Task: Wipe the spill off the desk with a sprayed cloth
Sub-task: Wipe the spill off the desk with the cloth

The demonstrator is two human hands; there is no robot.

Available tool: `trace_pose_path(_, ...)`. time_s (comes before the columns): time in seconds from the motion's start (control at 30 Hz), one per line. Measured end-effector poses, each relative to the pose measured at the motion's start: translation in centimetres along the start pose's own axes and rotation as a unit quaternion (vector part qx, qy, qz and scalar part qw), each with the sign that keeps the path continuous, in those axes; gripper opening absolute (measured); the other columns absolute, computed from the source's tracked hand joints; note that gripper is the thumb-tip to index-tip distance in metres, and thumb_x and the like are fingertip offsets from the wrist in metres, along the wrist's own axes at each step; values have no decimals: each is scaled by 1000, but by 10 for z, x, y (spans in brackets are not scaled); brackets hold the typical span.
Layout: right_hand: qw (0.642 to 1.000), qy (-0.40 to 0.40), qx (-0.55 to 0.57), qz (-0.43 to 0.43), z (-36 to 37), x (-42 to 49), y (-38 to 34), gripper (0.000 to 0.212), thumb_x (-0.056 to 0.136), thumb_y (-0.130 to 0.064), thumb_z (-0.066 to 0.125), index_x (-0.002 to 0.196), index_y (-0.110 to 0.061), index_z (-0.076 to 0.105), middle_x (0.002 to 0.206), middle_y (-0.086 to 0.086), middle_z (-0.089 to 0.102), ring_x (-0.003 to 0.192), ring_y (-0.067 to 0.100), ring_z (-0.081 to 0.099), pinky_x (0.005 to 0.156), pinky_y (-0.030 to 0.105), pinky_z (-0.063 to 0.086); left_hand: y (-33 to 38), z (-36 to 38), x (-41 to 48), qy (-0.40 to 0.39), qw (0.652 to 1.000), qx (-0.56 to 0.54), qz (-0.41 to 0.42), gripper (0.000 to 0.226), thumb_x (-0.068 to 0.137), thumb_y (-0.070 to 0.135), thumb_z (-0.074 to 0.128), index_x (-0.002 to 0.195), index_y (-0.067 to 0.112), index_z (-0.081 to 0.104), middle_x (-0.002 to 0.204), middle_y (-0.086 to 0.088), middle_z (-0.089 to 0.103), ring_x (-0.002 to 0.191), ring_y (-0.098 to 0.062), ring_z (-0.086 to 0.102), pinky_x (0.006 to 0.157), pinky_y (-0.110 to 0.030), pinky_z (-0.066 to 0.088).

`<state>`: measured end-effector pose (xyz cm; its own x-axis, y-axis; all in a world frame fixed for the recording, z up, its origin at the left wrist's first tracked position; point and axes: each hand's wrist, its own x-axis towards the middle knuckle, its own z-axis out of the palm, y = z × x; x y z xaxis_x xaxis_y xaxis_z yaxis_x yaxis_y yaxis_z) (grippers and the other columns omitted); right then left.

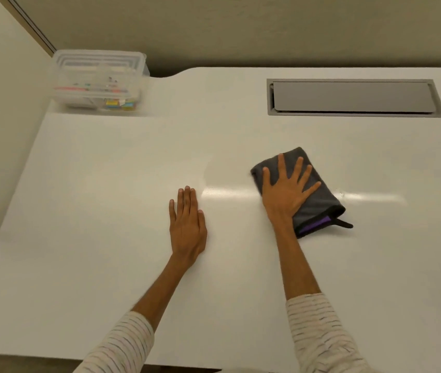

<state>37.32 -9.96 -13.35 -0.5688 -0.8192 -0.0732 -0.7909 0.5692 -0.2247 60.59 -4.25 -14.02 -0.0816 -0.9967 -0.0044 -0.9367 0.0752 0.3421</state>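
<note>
A folded dark grey cloth (319,205) with a purple edge and a black loop lies on the white desk (106,184), right of centre. My right hand (285,191) presses flat on the cloth's left half, fingers spread. My left hand (187,224) rests palm down on the bare desk, fingers together, about a hand's width left of the cloth. A faint wet sheen (227,191) shows on the desk between the two hands, and a few small droplets (341,194) glint just right of the cloth. No spray bottle is in view.
A clear plastic box (98,82) holding coloured stationery stands at the desk's far left corner. A grey cable hatch (354,97) is set into the desk at the far right. A wall panel runs along the left side.
</note>
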Motion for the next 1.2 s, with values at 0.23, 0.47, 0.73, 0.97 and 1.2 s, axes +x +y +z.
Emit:
trace_pose_path(0.23,988,34,18,147,-19,0,79,67,93,-68,22,152,-38,17,163,10,7,148,36,2,111,71,0,2,2,-1,9,1000,10,-4,55,103,18,25,155,7,10,165,-8,11,153,-19,1,125,-45,4)
trace_pose_path(0.47,1000,0,14,2,-2,-34,-1,65,94,-66,23,152,-37,18,163,8,9,149,33,6,114,65,0,3,3,0,5,1000,17,-8,55,103,20,24,155,7,10,164,-8,11,153,-19,1,125,-45,3)
trace_pose_path(0.73,972,-17,-9,-234,22,-119,-27,59,97,-58,24,151,-36,21,161,6,18,148,30,13,116,61,7,-2,7,2,-10,1000,18,3,57,102,30,13,155,9,7,164,-8,6,152,-21,-2,124,-43,-2)
trace_pose_path(0.97,971,-39,-21,-234,16,-94,-54,58,98,-57,25,152,-35,19,162,7,14,149,32,10,115,63,5,-2,7,4,-11,1000,26,4,55,103,22,25,155,8,11,164,-11,11,152,-22,0,124,-44,0)
trace_pose_path(1.2,976,-53,-25,-208,14,-43,-68,61,95,-64,20,151,-39,19,162,7,14,149,31,9,116,61,-1,-1,4,1,-2,1000,11,-2,56,104,22,24,155,10,8,165,-8,7,152,-21,-2,125,-42,-1)
